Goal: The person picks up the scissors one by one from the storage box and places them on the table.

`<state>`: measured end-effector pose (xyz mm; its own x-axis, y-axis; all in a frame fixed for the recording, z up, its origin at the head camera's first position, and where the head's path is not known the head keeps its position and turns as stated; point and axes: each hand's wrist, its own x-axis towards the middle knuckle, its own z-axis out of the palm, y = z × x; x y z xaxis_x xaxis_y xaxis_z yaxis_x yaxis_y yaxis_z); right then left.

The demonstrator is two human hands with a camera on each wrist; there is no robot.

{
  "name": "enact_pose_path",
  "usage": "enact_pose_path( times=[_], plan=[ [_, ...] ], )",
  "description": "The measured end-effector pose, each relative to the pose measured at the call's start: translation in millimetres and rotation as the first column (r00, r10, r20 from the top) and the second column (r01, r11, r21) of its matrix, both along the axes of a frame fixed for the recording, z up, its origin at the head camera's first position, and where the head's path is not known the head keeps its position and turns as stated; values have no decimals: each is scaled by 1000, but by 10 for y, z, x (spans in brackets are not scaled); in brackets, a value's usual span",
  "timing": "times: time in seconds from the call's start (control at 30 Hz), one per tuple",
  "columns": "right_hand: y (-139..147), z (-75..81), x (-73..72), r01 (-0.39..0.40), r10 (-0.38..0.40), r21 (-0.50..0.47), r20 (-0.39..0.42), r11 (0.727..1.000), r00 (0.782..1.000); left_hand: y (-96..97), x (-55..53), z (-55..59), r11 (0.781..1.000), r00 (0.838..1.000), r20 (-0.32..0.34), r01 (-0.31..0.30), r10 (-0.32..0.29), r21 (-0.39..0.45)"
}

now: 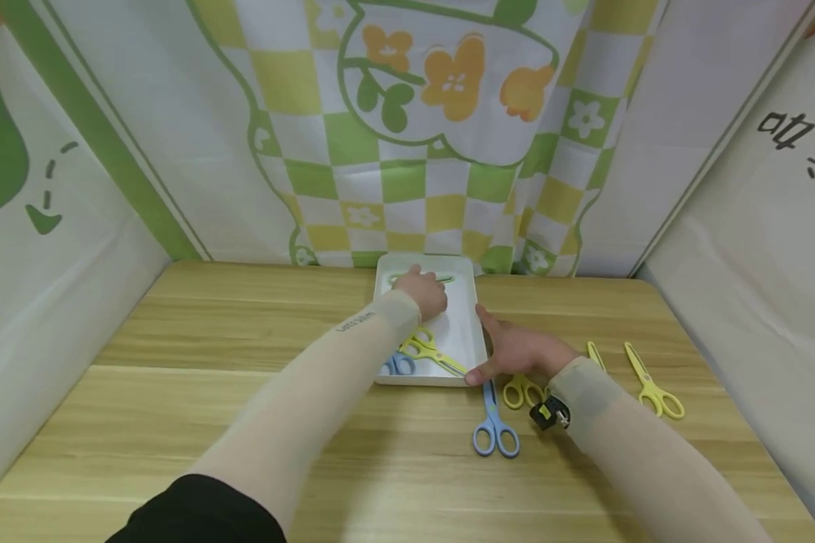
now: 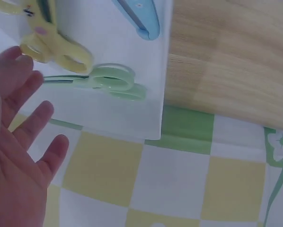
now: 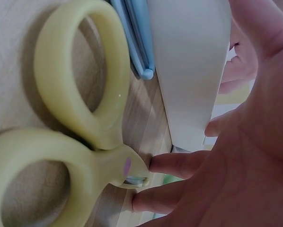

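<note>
A white tray (image 1: 429, 381) stands by the back curtain. My left hand (image 1: 421, 292) is over it, fingers loosely bent and spread. In the left wrist view, its fingertips are right by a handle loop of yellow scissors (image 2: 71, 56); green scissors (image 2: 112, 78) lie beside them at the tray's far end. Blue scissors (image 1: 399, 363) lie at the tray's near end, partly hidden by my left arm. My right hand (image 1: 519, 348) rests along the tray's right side, thumb and fingers spread. Just beneath its wrist lie yellow scissors (image 3: 114, 120) on the table.
Outside the tray, blue scissors (image 1: 493, 430) lie close to its near right corner. Farther right is a pair of yellow scissors (image 1: 652, 388), with another yellow blade (image 1: 594, 354) partly hidden behind my right wrist. A checked curtain (image 1: 401, 181) and fabric walls border the wooden table (image 1: 231, 422).
</note>
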<state>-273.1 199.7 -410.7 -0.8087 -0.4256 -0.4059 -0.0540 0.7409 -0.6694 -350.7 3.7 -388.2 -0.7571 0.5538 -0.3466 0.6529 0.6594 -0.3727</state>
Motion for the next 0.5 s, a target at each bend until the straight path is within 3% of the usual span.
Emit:
enact_pose_path(
  times=[0.13, 0.33, 0.5],
  plan=[
    [9, -1, -2, 3, -3, -6, 9, 1000, 1000, -13, -62, -33, 1000, 999, -36, -21, 20, -17],
    [17, -2, 1, 5, -5, 3, 19, 1000, 1000, -90, -164, -85, 999, 999, -40, -19, 17, -39],
    [3, 13, 3, -19, 19, 34, 0, 999, 1000, -139, -145, -40, 999, 998, -53, -28, 26, -46]
  ],
)
